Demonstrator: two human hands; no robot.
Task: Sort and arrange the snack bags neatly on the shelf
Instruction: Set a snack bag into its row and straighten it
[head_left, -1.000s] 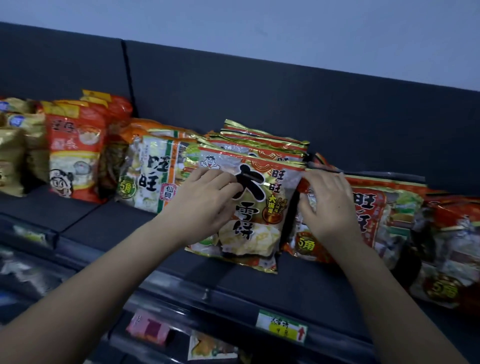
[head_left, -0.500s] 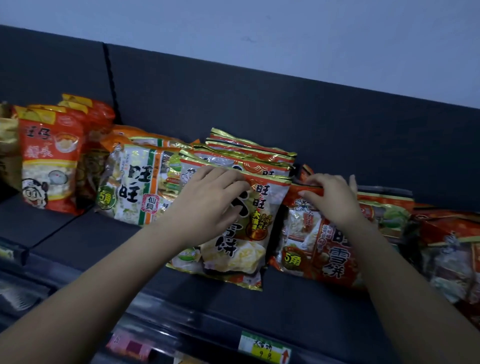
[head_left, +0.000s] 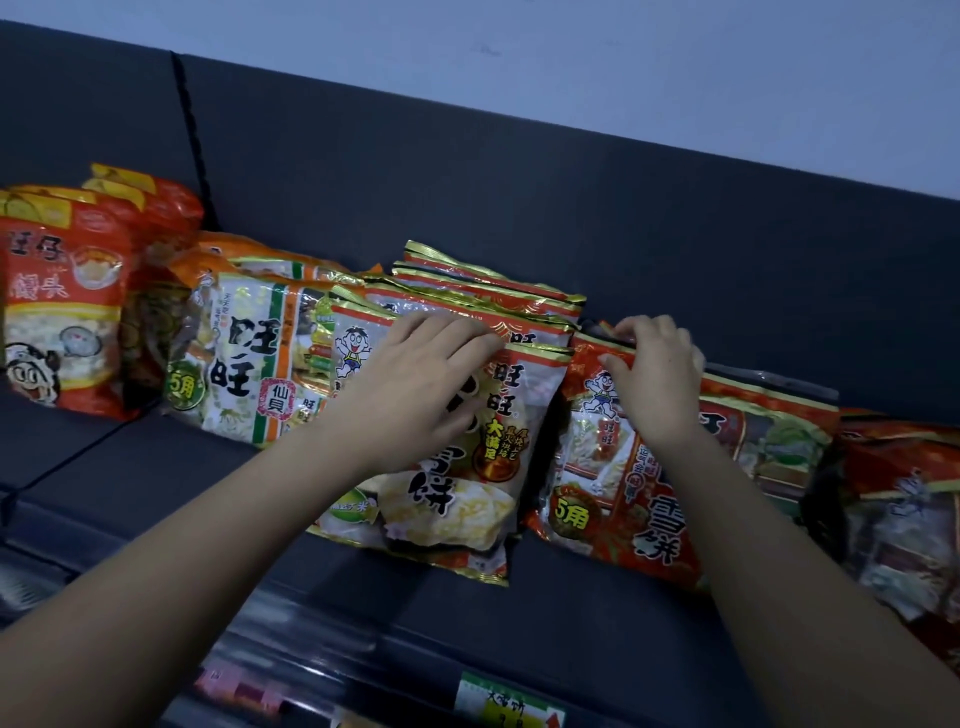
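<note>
Dark shelf (head_left: 597, 639), pale wall (head_left: 571, 62) — your left hand (head_left: 415, 384) lies flat on the gold-edged bag (head_left: 457, 514), right hand (head_left: 654, 374) grips the red bag (head_left: 618, 493).

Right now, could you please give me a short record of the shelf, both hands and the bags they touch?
left hand: rests flat on the gold bag
right hand: grips the top edge of the red bag
gold bag: foremost of several alike, leaning back
red bag: right of the gold bag, leaning back
white bag: left of the gold bag
shelf: dark, price tag on its front edge
</note>
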